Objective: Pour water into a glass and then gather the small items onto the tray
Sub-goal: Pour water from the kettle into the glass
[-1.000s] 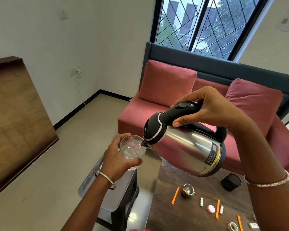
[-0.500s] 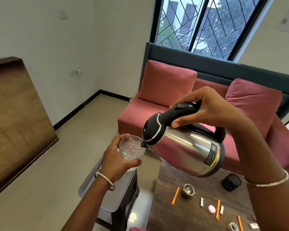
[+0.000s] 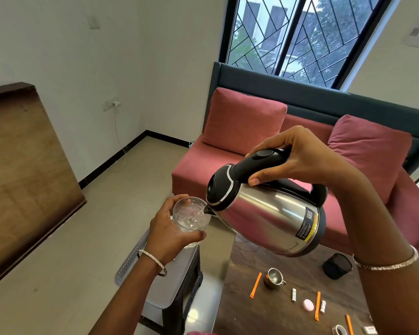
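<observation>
Kettle (image 3: pixel 271 213) tips toward glass (image 3: pixel 191 215) in mid-air, beside a dark table (image 3: pixel 252 317). The right hand (image 3: pixel 307 160) is wrapped round the black handle, thumb pressed under its front end, which lets the steel body lean spout-down. The left hand (image 3: pixel 172 234) clasps the glass from the near side, fingers and thumb curled round its wall. It holds the glass up so that the spout sits at the rim, likely to make the stream short and spare the floor. Rippled water shows inside the glass, though how full it is cannot be read. The glass hangs over a grey stool (image 3: pixel 177 269), left of the table, with a red sofa (image 3: pixel 240 124) behind.

Gathering looks not yet begun. The small items lie spread on the table, well apart from both hands: orange sticks (image 3: pixel 255 285), a steel cup (image 3: pixel 273 279), white pieces (image 3: pixel 294 294), a pink disc (image 3: pixel 308 305) and, farther back, a black holder (image 3: pixel 336 265). No tray can be made out with certainty. The pour seems the step in hand, and the kettle will need to come upright before the glass is set down.
</observation>
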